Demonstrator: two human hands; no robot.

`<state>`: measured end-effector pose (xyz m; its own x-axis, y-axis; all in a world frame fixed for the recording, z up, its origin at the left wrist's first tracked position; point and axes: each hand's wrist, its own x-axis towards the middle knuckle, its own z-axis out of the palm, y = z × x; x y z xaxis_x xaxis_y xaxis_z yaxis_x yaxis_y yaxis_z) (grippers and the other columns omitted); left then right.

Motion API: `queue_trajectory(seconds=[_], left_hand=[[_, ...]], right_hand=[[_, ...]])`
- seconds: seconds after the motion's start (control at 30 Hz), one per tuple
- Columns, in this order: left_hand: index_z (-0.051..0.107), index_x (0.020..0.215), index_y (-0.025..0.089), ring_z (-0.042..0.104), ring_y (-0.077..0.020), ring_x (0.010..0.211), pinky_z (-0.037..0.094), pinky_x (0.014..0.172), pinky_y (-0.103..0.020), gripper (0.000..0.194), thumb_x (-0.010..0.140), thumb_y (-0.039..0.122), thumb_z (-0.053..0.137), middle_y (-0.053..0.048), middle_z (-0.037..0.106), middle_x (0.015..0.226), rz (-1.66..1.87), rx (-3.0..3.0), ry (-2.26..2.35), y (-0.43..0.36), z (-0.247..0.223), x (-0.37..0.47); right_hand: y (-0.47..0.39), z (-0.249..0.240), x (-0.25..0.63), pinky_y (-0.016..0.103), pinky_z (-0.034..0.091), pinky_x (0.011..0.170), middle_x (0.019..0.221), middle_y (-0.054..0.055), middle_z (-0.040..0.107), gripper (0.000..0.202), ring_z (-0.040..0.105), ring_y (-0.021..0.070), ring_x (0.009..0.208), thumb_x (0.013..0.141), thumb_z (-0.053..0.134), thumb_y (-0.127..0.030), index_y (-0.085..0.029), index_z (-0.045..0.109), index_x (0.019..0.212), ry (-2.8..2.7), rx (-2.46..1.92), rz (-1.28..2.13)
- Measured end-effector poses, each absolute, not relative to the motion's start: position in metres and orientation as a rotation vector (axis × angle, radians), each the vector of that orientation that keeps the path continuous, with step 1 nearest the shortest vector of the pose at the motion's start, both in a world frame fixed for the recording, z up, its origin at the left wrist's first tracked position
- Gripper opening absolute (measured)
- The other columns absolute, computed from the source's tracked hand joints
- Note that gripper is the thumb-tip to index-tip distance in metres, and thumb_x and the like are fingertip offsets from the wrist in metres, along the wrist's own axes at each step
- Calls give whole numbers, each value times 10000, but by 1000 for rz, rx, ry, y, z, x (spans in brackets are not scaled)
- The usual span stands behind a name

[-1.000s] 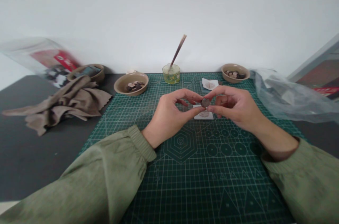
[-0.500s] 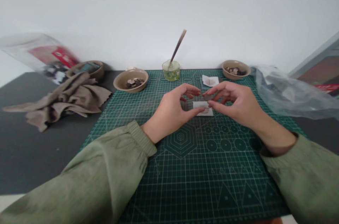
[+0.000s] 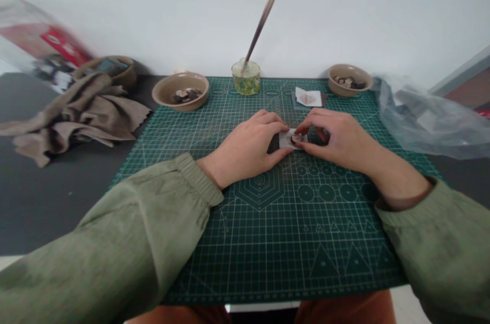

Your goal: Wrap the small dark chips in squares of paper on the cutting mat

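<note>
A small pale rectangular sheet [image 3: 284, 140] lies on the green cutting mat [image 3: 268, 242]. My left hand [image 3: 252, 145] spans its left side, thumb at the near edge and fingertips at the far edge, holding it down. My right hand [image 3: 333, 138] pinches a small light-brown piece [image 3: 296, 138] between thumb and fingers, low against the sheet. The piece looks like the small chips in the bowls; its exact kind cannot be made out. The right fingers hide part of the sheet.
Bowls of small brown and dark chips stand at back left [image 3: 181, 92] and back right [image 3: 349, 80]. Between them are a glass jar [image 3: 246, 79] with thin sticks and a folded white paper [image 3: 308, 98] on darker sheets. A brown cloth [image 3: 88, 115] lies left, a clear plastic bag [image 3: 432, 120] right.
Both hands have come down onto the pale sheet. The left hand now holds its edges, and the right has brought the piece against it. The view has tilted downward.
</note>
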<state>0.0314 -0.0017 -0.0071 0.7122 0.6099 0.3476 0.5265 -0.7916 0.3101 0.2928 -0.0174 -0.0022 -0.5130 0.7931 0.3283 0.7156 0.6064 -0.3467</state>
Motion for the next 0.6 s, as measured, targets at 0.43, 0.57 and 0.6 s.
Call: queue_trajectory(seconds=[0.43, 0.57, 0.6], left_hand=[[744, 1386, 165, 667, -304, 1344, 565, 1192, -494, 347, 1100, 314, 615, -126, 737, 1359, 589, 2753, 954, -4, -8, 30], [743, 1402, 161, 672, -299, 1326, 581, 1171, -476, 359, 1110, 334, 623, -126, 733, 1343, 564, 2766, 956, -6, -7, 30], [745, 1401, 159, 674, -297, 1319, 584, 1167, -472, 360, 1110, 336, 628, -124, 733, 1338, 559, 2768, 955, -5, -7, 30]], right_hand=[[-17, -5, 286, 360, 440, 741, 984, 52, 742, 158, 649, 220, 815, 965, 780, -309, -208, 779, 1087, -2345, -1211, 222], [-15, -8, 286, 354, 460, 754, 980, 48, 746, 149, 665, 220, 827, 969, 777, -320, -222, 774, 1082, -2347, -1220, 229], [-14, -9, 286, 351, 462, 750, 981, 49, 746, 144, 666, 219, 826, 973, 772, -323, -223, 775, 1076, -2351, -1216, 232]])
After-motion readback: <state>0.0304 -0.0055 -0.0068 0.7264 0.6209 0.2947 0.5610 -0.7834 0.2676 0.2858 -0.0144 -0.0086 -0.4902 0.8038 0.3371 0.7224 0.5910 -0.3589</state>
